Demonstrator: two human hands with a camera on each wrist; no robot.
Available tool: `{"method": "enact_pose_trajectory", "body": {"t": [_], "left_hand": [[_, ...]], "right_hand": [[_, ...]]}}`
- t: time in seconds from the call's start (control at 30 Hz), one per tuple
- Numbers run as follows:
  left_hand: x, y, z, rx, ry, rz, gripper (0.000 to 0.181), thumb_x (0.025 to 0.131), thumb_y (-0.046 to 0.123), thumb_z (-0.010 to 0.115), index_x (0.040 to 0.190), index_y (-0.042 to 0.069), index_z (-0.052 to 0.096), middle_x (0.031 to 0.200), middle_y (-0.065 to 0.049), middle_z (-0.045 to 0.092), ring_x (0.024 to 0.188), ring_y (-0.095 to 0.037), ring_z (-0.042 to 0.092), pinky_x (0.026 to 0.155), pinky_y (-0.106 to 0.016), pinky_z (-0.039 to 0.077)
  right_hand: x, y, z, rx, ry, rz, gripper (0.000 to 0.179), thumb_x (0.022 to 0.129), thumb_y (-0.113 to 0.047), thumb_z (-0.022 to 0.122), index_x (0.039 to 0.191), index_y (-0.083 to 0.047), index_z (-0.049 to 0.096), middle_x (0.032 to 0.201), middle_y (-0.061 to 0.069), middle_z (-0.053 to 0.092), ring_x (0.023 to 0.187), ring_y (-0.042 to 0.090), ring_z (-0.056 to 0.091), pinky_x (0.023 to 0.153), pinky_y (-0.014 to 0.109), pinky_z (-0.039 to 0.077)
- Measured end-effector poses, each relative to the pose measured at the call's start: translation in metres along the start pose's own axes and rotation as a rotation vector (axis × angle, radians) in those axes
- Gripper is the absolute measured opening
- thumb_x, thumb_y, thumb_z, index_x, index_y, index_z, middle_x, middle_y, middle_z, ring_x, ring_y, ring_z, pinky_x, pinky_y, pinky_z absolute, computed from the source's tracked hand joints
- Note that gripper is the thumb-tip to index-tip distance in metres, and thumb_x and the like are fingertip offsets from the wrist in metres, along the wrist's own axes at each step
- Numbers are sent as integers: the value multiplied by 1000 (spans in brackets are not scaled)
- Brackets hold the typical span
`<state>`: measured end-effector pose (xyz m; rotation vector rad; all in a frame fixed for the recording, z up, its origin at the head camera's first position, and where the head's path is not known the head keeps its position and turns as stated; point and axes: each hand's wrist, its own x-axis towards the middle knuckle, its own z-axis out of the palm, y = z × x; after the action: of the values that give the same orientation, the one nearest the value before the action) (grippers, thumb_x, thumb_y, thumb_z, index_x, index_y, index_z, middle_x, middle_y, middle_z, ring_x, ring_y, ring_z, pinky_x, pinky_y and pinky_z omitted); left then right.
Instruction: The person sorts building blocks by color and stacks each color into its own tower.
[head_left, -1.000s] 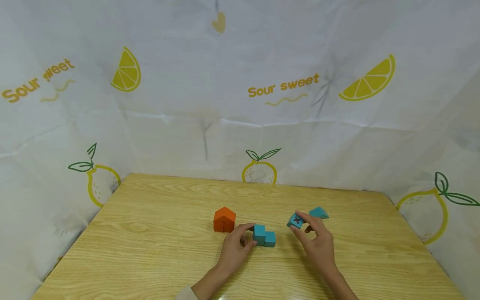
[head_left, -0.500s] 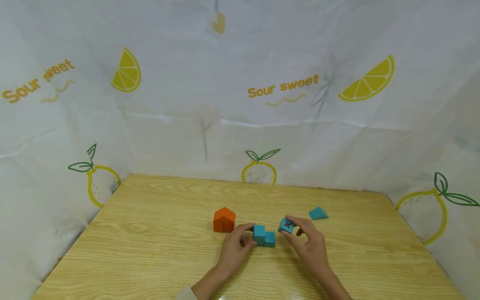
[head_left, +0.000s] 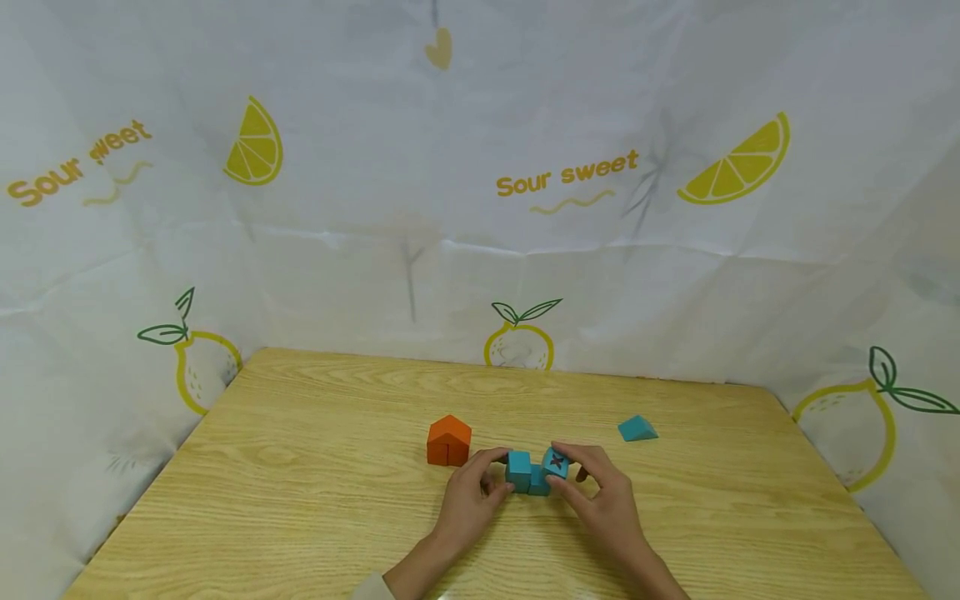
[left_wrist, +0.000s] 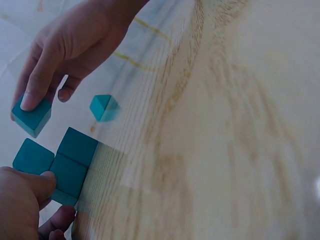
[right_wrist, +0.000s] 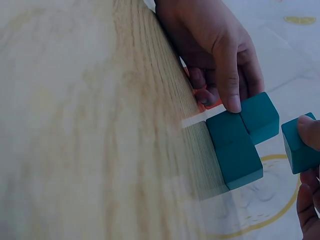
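My left hand [head_left: 470,500] pinches a small stack of two blue cubes [head_left: 519,471] between thumb and fingers. Against the stack's right side stands a third blue cube [head_left: 537,482], on the tabletop. Between thumb and fingers, my right hand [head_left: 603,504] holds a tilted blue block [head_left: 555,462] marked with a dark X. In the right wrist view a gap shows between this block [right_wrist: 300,150] and the blue cubes [right_wrist: 240,162]. The left wrist view has the held block [left_wrist: 32,119] above the third cube's end.
An orange block house [head_left: 448,443] with a pointed top stands left of the cubes, close to the left hand's fingers. A blue triangular block [head_left: 637,427] lies farther back on the right. The wooden table [head_left: 315,483] ends at a white lemon-print cloth [head_left: 375,292].
My right hand has carried the X-marked block leftward and slightly down, from beside the triangular block to the third cube. The left hand and the stacked cubes have stayed put.
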<state>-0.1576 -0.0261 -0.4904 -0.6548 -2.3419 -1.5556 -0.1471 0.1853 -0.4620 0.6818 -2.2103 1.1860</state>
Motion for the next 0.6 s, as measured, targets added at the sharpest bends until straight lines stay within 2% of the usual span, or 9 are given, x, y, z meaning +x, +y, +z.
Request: {"method": "enact_pose_trajectory", "body": {"t": [0.27, 0.6], "left_hand": [[0, -1, 0, 17, 3, -3, 47, 81, 1, 74, 125, 9, 60, 112, -1, 63, 61, -2, 45, 56, -20, 42], [0, 0, 0, 15, 12, 14, 45, 82, 0, 74, 124, 7, 60, 113, -3, 64, 61, -2, 45, 56, -20, 43]], "right_hand": [[-2, 0, 6, 23, -40, 31, 48, 78, -2, 78, 124, -7, 63, 107, 1, 62, 84, 16, 53, 67, 25, 42], [-5, 2, 13, -2, -43, 36, 53, 73, 1, 79, 124, -6, 63, 105, 2, 63, 82, 18, 53, 64, 29, 44]]}}
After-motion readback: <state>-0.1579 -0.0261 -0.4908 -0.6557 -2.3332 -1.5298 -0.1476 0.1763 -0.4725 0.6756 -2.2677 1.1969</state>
